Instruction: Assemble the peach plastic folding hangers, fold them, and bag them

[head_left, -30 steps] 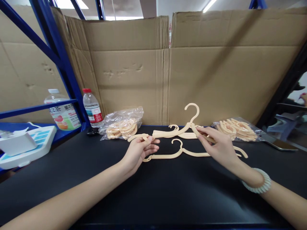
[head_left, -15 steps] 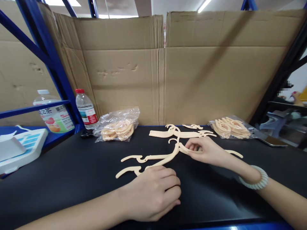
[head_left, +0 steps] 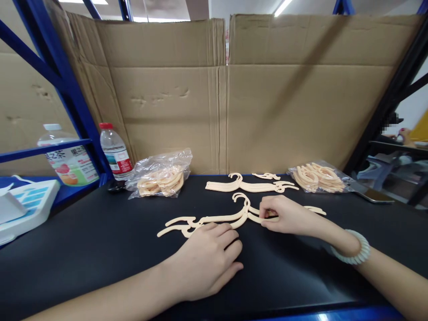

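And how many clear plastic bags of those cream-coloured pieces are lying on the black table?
2. The left bag lies just right of the red-capped bottle; the right bag lies farther back than the right hand. Others could be hidden.

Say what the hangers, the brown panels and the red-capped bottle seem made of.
Hangers: probably plastic, smooth with a dull sheen; the cream colour is even, with no visible grain.
Panels: cardboard, matte, judging by the creases and fold lines.
Bottle: likely thin plastic, glossy; the wall is see-through.
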The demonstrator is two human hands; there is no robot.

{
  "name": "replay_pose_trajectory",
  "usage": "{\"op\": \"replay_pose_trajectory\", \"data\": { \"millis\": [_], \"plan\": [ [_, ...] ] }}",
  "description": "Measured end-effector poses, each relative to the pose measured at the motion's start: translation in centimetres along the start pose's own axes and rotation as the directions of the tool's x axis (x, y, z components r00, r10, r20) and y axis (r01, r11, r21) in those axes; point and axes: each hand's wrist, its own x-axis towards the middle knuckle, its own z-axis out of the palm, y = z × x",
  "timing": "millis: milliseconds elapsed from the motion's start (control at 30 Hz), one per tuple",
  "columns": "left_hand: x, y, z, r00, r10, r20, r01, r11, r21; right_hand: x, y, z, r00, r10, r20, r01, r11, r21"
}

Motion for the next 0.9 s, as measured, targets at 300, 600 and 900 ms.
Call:
{"op": "replay_pose_trajectory", "data": {
  "millis": [300, 600, 900],
  "plan": [
    [0.0, 0.2, -0.1, 0.993, -0.095, 0.077, 0.097, 0.995, -0.024, 0.0, 0.9, -0.1, 0.986, 0.166, 0.018, -0.165, 0.985, -0.057],
    [-0.2, 0.0, 0.0, 0.988, -0.131, 0.083, 0.138, 0.986, -0.090, 0.1, 1.3, -0.4, 0.984, 0.172, 0.053, -0.168, 0.983, -0.077],
    [-0.2, -0.2, 0.1, 0.987, -0.147, 0.060, 0.154, 0.979, -0.131, 0.1, 1.3, -0.5, 0.988, 0.147, 0.040, -0.145, 0.988, -0.057]
  ]
}}
